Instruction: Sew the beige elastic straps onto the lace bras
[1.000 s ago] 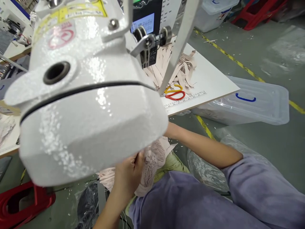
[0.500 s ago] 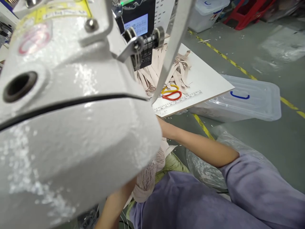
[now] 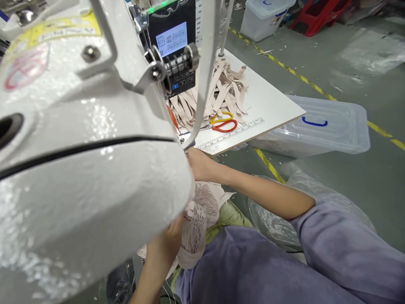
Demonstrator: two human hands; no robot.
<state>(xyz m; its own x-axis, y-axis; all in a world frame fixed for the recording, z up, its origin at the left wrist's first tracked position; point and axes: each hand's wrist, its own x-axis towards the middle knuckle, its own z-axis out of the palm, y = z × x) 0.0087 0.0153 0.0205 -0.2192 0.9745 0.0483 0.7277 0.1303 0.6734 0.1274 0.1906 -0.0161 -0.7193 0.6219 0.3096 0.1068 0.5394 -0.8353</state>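
A large white sewing machine head (image 3: 142,181) fills the left side and hides much of the work. My right hand (image 3: 201,166) reaches in at the table's near corner; its fingers disappear behind the machine head. Lower down, my left hand (image 3: 173,232) is beside a pale pink lace garment (image 3: 193,230) with cup-like shapes, and its fingers are mostly hidden too. The garment hangs over my lap between the hands. A pale fabric strip (image 3: 207,71) runs down past the machine toward my right hand.
Scissors with red and yellow handles (image 3: 224,126) lie on the white table (image 3: 272,105) near a printed ruler (image 3: 243,128) and a heap of beige strips (image 3: 228,86). A control panel (image 3: 172,40) stands behind. A lidded plastic box (image 3: 335,126) sits on the floor to the right.
The view has shifted so the machine head sits further left, and more of both hands and the lace garment shows. The hands stay close to the machine.
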